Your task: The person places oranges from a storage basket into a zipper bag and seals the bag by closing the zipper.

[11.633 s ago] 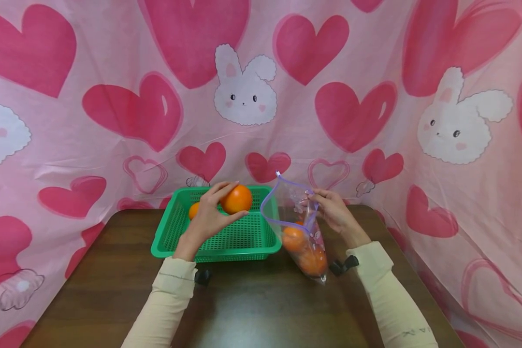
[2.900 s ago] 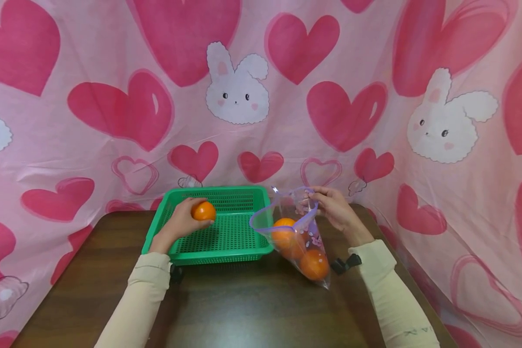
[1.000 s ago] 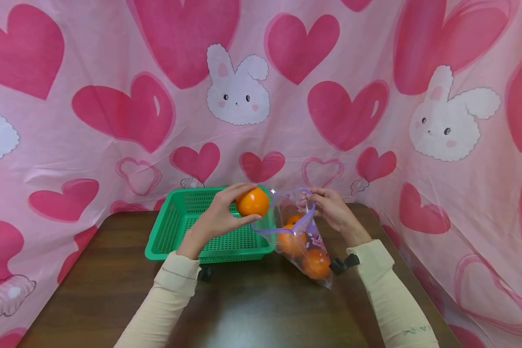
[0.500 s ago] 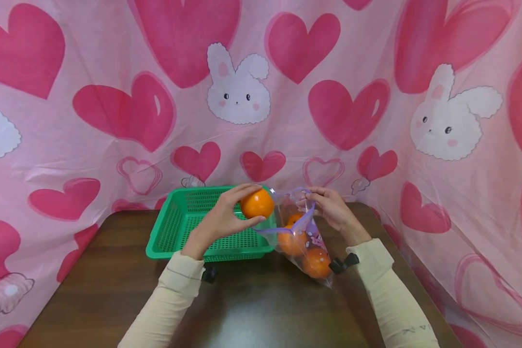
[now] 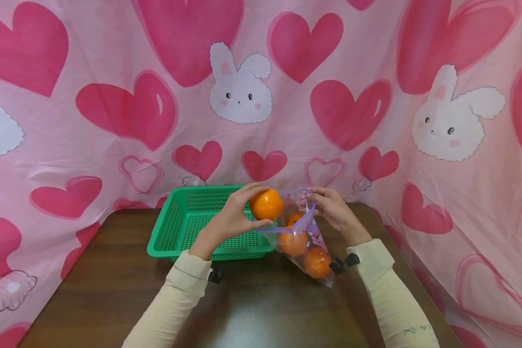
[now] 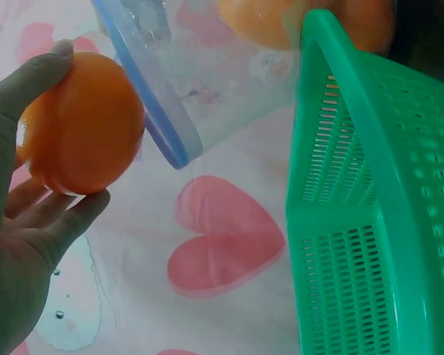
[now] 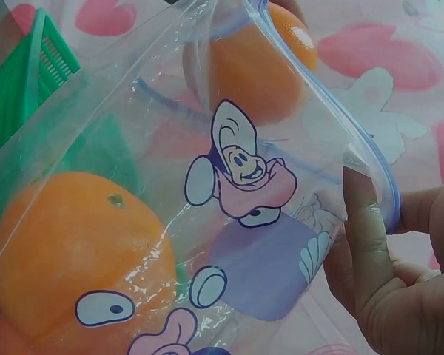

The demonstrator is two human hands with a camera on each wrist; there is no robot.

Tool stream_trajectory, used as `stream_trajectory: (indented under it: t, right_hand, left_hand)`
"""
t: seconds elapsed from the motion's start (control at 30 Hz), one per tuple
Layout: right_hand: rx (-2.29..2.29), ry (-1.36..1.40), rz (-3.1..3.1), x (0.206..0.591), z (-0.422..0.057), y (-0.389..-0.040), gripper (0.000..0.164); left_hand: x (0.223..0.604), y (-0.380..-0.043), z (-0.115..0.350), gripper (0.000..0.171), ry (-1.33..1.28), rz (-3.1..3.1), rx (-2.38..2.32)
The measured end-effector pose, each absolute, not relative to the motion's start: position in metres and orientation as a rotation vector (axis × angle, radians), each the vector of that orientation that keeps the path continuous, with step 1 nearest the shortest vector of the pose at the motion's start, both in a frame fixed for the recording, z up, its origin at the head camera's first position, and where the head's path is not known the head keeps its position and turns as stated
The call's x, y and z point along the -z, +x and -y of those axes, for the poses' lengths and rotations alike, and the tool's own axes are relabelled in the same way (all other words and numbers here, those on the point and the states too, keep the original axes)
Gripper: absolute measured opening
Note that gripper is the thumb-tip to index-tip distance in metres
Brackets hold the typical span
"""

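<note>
My left hand point(image 5: 230, 220) holds an orange point(image 5: 267, 205) between thumb and fingers, right at the mouth of a clear zip bag point(image 5: 305, 223) with a purple rim. In the left wrist view this orange point(image 6: 87, 124) overlaps the edge of the bag's opening. My right hand point(image 5: 334, 209) pinches the far right side of the bag's rim, thumb on one face of the plastic. Several oranges point(image 5: 317, 263) lie inside the bag, which hangs slanting with its lower tip toward me. Cartoon figures point(image 7: 244, 170) printed on the plastic show in the right wrist view.
A green perforated basket point(image 5: 157, 249) stands on the dark wooden table point(image 5: 261, 309), left of the bag and behind my left forearm. A pink cloth point(image 5: 191, 116) with hearts and rabbits hangs behind the table and along its sides.
Since 2.9 s ago my left hand has brought the orange up from the basket and rightward to the bag's mouth, still creeping right lately. The right hand keeps its pinch on the rim.
</note>
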State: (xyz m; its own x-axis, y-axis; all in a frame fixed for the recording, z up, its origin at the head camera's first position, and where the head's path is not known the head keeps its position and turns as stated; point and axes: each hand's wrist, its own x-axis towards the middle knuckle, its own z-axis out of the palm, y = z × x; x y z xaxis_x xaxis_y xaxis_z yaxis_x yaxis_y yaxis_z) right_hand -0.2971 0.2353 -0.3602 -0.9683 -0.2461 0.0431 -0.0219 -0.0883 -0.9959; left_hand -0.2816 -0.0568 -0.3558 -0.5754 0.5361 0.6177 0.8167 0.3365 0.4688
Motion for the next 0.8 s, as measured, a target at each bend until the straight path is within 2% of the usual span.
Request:
stream_trajectory:
  t: [0.37,0.8]
  right_hand:
    - [2.185,-0.284,-2.016,0.36,-0.235,-0.297,0.024]
    - [2.18,-0.276,-2.018,0.359,-0.236,-0.297,0.03]
  left_hand:
    - [0.356,-0.278,0.051,0.071,-1.239,2.275,1.123]
    - [0.358,-0.278,0.043,0.072,-1.275,2.304,1.107]
